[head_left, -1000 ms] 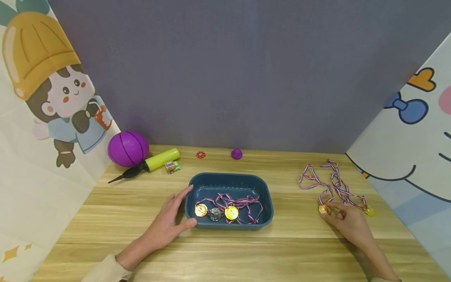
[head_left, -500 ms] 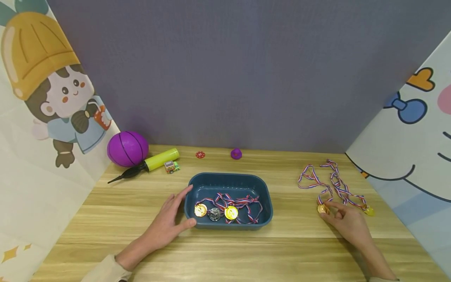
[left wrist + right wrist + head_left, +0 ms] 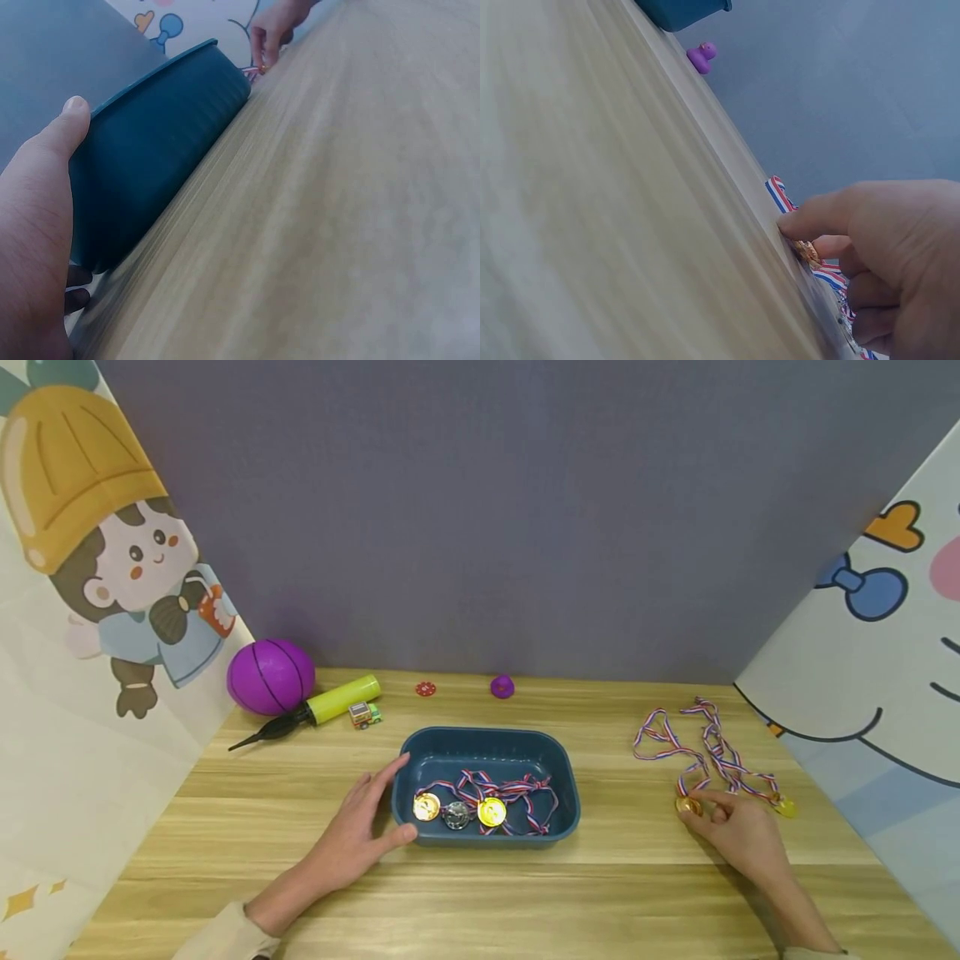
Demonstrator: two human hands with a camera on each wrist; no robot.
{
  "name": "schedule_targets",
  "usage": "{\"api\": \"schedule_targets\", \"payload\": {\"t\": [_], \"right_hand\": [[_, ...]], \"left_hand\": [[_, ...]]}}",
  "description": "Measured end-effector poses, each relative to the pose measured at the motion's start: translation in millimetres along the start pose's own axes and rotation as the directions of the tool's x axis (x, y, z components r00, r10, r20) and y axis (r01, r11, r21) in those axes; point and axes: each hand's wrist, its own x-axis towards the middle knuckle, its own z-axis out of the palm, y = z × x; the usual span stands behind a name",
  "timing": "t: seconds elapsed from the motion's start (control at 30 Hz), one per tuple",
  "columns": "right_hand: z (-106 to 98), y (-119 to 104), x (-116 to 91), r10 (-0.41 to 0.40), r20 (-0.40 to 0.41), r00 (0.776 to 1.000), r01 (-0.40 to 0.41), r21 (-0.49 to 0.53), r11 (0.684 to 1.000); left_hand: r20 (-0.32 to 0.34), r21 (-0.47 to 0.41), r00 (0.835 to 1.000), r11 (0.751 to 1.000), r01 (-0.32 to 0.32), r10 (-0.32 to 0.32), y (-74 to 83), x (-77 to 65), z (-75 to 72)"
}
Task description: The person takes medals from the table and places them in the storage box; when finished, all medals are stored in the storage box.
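Note:
My left hand (image 3: 352, 835) rests with spread, fairly straight fingers against the left end of the dark blue plastic bin (image 3: 487, 842). In the left wrist view its thumb (image 3: 67, 127) touches the bin's outer wall near the rim. Inside the bin lie a bronze-gold medal (image 3: 427, 807), a silver medal (image 3: 456, 816) and a bright gold medal (image 3: 492, 812) with tangled striped ribbons. On the right, my right hand (image 3: 746, 839) pinches a bronze-gold medal (image 3: 686, 806) between thumb and fingertips, low at the tabletop. Its striped ribbon (image 3: 663, 747) lies loose behind it.
Another gold medal (image 3: 785, 807) with a striped ribbon (image 3: 720, 752) lies beyond my right hand. Along the back are a purple ball (image 3: 272, 677), a yellow hand pump (image 3: 341, 699), a toy truck (image 3: 364, 715), a red chip (image 3: 425, 689) and a purple rubber duck (image 3: 702, 56).

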Motion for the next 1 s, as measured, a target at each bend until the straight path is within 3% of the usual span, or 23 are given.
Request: {"api": "schedule_targets", "payload": {"t": [0.43, 0.6, 1.0], "right_hand": [[-5.1, -18.4, 2.8, -0.028, -0.085, 0.996, 0.03, 0.025, 0.999], [-11.6, -27.2, 5.1, 0.008, -0.111, 0.994, -0.005, 0.029, 1.0], [-32.0, -48.3, 12.1, 0.005, -0.263, 0.965, -0.008, -0.01, 1.0]], "left_hand": [[0.001, 0.012, 1.0, 1.0, 0.004, -0.004, 0.6, -0.1, -0.4], [0.0, 0.014, 1.0, 1.0, 0.006, -0.006, 0.4, -0.4, 0.2], [-0.009, 0.01, 1.0, 1.0, -0.015, 0.015, 1.1, -0.2, -0.5]]}}
